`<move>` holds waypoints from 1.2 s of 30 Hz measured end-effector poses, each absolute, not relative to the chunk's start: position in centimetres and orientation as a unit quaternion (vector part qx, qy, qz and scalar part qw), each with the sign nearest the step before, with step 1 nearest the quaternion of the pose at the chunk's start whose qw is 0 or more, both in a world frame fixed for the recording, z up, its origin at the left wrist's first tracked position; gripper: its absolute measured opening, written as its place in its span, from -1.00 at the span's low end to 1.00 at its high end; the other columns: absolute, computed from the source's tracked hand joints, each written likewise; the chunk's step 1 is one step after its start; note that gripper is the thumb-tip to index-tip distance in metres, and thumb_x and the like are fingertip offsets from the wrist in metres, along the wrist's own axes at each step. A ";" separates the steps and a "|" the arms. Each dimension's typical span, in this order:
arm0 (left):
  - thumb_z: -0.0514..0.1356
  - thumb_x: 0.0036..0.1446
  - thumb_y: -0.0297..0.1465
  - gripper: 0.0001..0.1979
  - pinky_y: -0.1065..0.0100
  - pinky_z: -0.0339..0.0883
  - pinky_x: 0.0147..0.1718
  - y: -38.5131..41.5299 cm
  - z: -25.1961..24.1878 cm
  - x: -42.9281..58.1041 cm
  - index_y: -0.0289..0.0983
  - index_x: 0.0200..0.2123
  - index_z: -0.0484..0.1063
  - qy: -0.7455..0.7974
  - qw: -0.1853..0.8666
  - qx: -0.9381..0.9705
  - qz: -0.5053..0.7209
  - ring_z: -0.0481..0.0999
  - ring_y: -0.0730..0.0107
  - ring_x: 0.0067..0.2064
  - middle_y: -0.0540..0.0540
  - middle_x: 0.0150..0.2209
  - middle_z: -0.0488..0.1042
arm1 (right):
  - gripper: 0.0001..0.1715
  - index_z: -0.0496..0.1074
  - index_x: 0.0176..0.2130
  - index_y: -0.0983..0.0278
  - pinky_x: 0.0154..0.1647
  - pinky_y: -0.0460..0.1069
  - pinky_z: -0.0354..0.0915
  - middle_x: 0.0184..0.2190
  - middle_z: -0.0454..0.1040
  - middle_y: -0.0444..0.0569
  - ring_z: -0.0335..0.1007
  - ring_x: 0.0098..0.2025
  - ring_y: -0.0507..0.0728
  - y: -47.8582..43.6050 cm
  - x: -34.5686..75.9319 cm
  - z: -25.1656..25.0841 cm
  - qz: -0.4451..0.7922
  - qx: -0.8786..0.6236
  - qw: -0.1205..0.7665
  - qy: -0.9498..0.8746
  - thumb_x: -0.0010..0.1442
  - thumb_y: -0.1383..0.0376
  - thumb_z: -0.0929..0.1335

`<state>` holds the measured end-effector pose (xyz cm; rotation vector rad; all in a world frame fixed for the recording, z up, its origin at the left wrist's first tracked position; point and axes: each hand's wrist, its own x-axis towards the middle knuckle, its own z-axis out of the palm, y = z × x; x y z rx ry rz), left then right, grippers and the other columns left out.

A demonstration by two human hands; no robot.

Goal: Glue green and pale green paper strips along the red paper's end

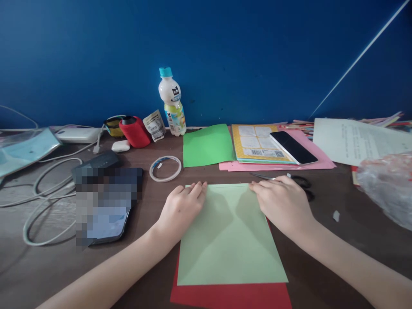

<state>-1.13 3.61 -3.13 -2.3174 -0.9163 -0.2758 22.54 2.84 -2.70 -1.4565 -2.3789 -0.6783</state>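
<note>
A pale green sheet of paper (230,240) lies flat in front of me, with a red sheet (231,296) showing beneath its near edge. My left hand (185,206) is closed at the far left corner of the green paper, fingertips on its far edge. At the far right corner my right hand (281,201) pinches the same edge. A thin line like a narrow fold runs along that edge between the hands. Scissors (301,182) with black handles lie just behind my right hand, which partly hides them. A clear tape ring (165,168) is beyond my left hand.
Behind stand a bottle (174,103) and a bright green sheet (207,146). A white phone (292,147) rests on a yellow pad (251,141) over pink paper. To the left are a dark phone (112,214) and cables (28,231); to the right, crumpled plastic (389,184).
</note>
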 end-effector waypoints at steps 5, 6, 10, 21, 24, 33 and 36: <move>0.01 0.02 -0.72 -0.66 0.36 0.27 -0.53 3.2 -3.2 -1.0 -0.46 -0.15 0.41 -0.359 0.310 -0.875 -0.100 0.51 0.38 -0.38 -0.13 -0.30 0.53 | -0.69 0.48 -0.54 0.31 -0.40 0.00 0.00 -0.68 0.47 -0.09 0.35 -0.60 0.06 2.7 22.4 -2.5 -0.229 -0.506 0.113 -0.824 0.03 0.55 0.23; 0.00 0.02 -0.73 -0.66 0.37 0.28 -0.52 3.0 -3.2 -0.8 -0.46 -0.15 0.41 -0.368 0.311 -0.871 -0.094 0.52 0.35 -0.34 -0.14 -0.29 0.53 | -0.70 0.48 -0.53 0.31 -0.39 -0.01 0.01 -0.67 0.47 -0.09 0.35 -0.59 0.06 2.6 22.4 -2.4 -0.226 -0.509 0.106 -0.824 0.04 0.54 0.23; -0.02 0.01 -0.74 -0.60 0.36 0.32 -0.48 2.0 -3.1 -0.1 -0.43 -0.10 0.40 -0.431 0.297 -0.851 -0.048 0.51 0.24 -0.17 -0.16 -0.15 0.50 | -0.72 0.50 -0.46 0.32 -0.37 -0.03 0.02 -0.62 0.51 -0.08 0.40 -0.54 0.05 2.4 22.1 -2.1 -0.210 -0.535 0.068 -0.815 0.05 0.53 0.24; -0.06 0.06 -0.70 -0.61 0.37 0.37 -0.41 1.9 -2.9 -0.5 -0.47 -0.08 0.39 -0.475 0.277 -0.835 -0.014 0.49 0.27 -0.16 -0.21 -0.18 0.49 | -0.58 0.52 -0.51 0.26 -0.42 -0.02 -0.01 -0.62 0.52 -0.03 0.37 -0.59 0.05 2.3 21.6 -1.2 -0.174 -0.592 0.012 -0.787 0.16 0.44 0.17; -0.05 0.04 -0.71 -0.61 0.36 0.36 -0.42 2.3 -2.7 -1.3 -0.52 -0.08 0.38 -0.514 0.258 -0.818 -0.001 0.50 0.26 -0.22 -0.23 -0.23 0.49 | -0.61 0.55 -0.42 0.24 -0.41 -0.01 0.03 -0.56 0.54 -0.02 0.39 -0.56 0.08 2.4 21.8 -1.0 -0.147 -0.603 0.003 -0.784 0.14 0.43 0.18; -0.04 0.12 -0.50 -0.76 0.26 0.22 -0.45 4.1 -0.5 -1.1 -0.30 -0.47 0.38 -0.527 0.189 -0.828 -0.011 0.42 0.20 -0.32 -0.12 -0.42 0.41 | -0.66 0.50 -0.25 0.20 -0.26 0.02 0.24 -0.25 0.54 -0.10 0.42 -0.20 0.18 4.7 22.7 0.0 0.051 -0.633 0.131 -0.761 0.10 0.39 0.19; -0.04 0.16 -0.42 -0.79 0.26 0.20 -0.35 5.2 0.0 -1.0 -0.29 -0.39 0.37 -0.523 0.116 -0.844 -0.034 0.38 0.20 -0.26 -0.11 -0.37 0.41 | -0.72 0.48 -0.26 0.20 -0.20 -0.02 0.24 -0.24 0.53 -0.11 0.41 -0.20 0.11 5.7 22.2 0.0 0.169 -0.571 0.211 -0.775 0.12 0.34 0.21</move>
